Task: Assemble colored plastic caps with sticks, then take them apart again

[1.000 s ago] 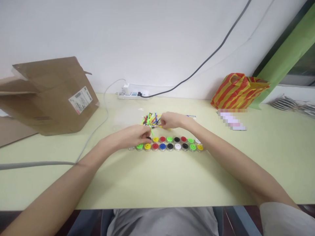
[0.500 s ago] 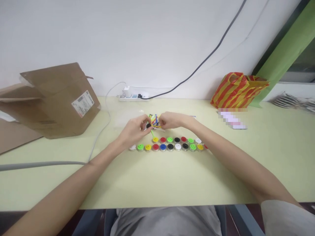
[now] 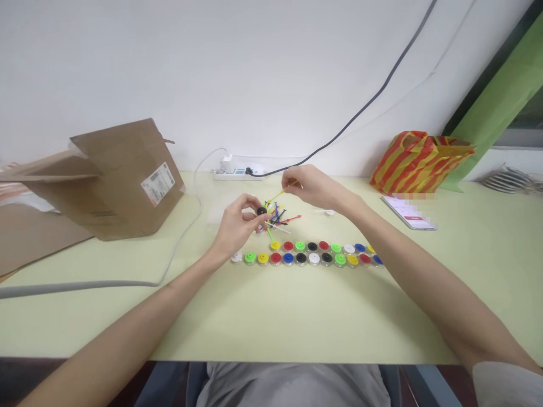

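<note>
My left hand (image 3: 237,223) is raised above the table and pinches a small black round cap (image 3: 262,211) between thumb and fingers. My right hand (image 3: 307,185) is lifted higher, its fingers pinched on a thin yellow stick (image 3: 278,196) that slants down toward the cap. Under both hands lies a heap of thin coloured sticks (image 3: 278,217). In front of it, two rows of coloured round caps (image 3: 309,252) run across the pale green table (image 3: 271,311).
An open cardboard box (image 3: 123,175) stands at the left. A power strip (image 3: 237,168) with a grey cable lies at the wall. A red and yellow striped bag (image 3: 418,161) and a phone (image 3: 409,212) are at the right.
My left hand took a black cap from the left end of the back row and lifted it. My right hand rose from the heap with a yellow stick.
</note>
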`<action>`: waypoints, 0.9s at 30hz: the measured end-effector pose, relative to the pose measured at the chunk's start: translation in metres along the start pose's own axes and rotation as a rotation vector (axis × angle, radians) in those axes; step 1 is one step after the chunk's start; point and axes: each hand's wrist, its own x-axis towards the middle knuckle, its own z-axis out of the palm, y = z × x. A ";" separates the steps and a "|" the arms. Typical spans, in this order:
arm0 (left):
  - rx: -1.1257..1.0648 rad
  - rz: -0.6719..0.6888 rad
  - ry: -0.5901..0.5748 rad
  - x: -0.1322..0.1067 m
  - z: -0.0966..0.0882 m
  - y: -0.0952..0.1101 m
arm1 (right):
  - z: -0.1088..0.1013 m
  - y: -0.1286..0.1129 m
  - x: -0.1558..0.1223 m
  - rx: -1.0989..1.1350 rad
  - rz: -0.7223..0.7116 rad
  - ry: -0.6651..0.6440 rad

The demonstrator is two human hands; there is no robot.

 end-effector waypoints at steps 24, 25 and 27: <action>0.032 -0.005 -0.009 0.001 0.002 0.000 | 0.065 0.020 0.002 -0.170 0.043 -0.506; 0.028 -0.010 -0.008 0.000 0.002 0.001 | 0.068 0.023 0.003 -0.160 0.043 -0.470; 0.025 -0.016 -0.010 0.000 0.002 0.001 | 0.074 0.031 0.003 -0.154 0.057 -0.351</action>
